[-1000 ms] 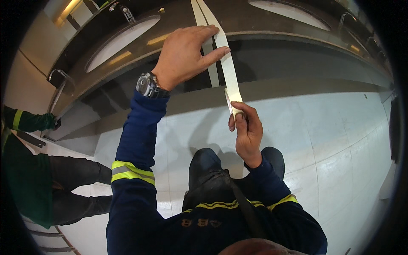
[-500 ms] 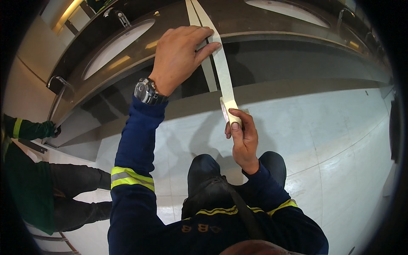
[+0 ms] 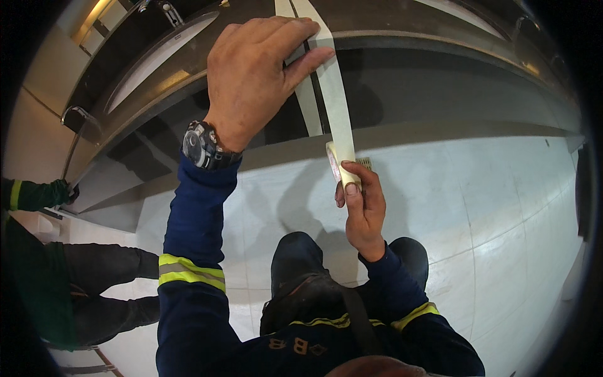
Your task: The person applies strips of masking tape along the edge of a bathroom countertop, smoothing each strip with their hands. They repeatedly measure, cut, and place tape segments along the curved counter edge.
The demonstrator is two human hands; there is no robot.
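A pale yellow strip of masking tape (image 3: 341, 107) runs over the front edge of the dark countertop (image 3: 402, 36) and hangs toward me. My left hand (image 3: 251, 72), with a black watch on the wrist, is closed at that edge, its fingertips and thumb on the strip. Below, my right hand (image 3: 365, 217) grips the masking tape roll (image 3: 332, 160), with the thumb against the tape near where it leaves the roll. Beside the taut strip, a second pale strip (image 3: 308, 107) hangs down the front, a narrow dark gap between them.
White basins (image 3: 160, 60) are set in the counter, with a tap (image 3: 168, 12) at the back left. At the left a person in a green sleeve (image 3: 38, 195) stands near the counter's end. Pale floor tiles (image 3: 502, 251) lie below; my knees are bent under my hands.
The view has shifted slightly, and the counter and my left hand look closer. Both hands keep their hold on the tape, with the strip still stretched between them.
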